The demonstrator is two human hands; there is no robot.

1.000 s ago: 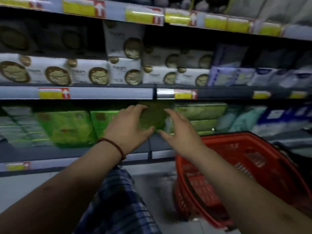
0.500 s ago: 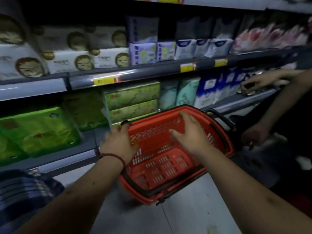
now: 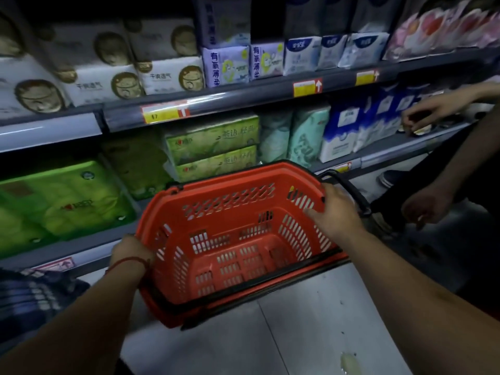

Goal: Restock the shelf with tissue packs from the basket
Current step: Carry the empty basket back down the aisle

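A grey metal lower shelf [image 3: 89,246] runs behind the red perforated plastic basket [image 3: 232,239]. On it stand a big bright green tissue pack [image 3: 62,201], a dark green pack [image 3: 135,161], two pale green tissue packs [image 3: 213,147] stacked one on the other, two teal wrapped rolls [image 3: 295,136] and blue-and-white packs [image 3: 343,128]. The upper shelf rail [image 3: 243,96] carries yellow price tags, with white packs with gold round emblems [image 3: 108,74] and lilac packs [image 3: 227,64] above it. At the right, another person's two hands are in view: one hand [image 3: 427,115] rests at the lower shelf's edge and the other hand [image 3: 424,207] hangs near the basket's far end. A blue checked cloth [image 3: 32,299] shows at the lower left, and the pale tiled floor [image 3: 311,334] lies under the basket.

The one basket is held above the floor, just in front of the lower shelf, hiding part of the shelf's edge. Its long axis runs from near left to far right, roughly along the shelf, and its mouth faces up, tipped toward the camera, so the slotted bottom shows. Its two black handles [image 3: 349,190] lie folded outward along the rims.

The left hand [image 3: 130,250], with a red cord bracelet [image 3: 127,262] on its wrist, grips the basket's left rim, fingers tucked under it. The right hand [image 3: 335,212] grips the right rim, fingers curled over the edge.
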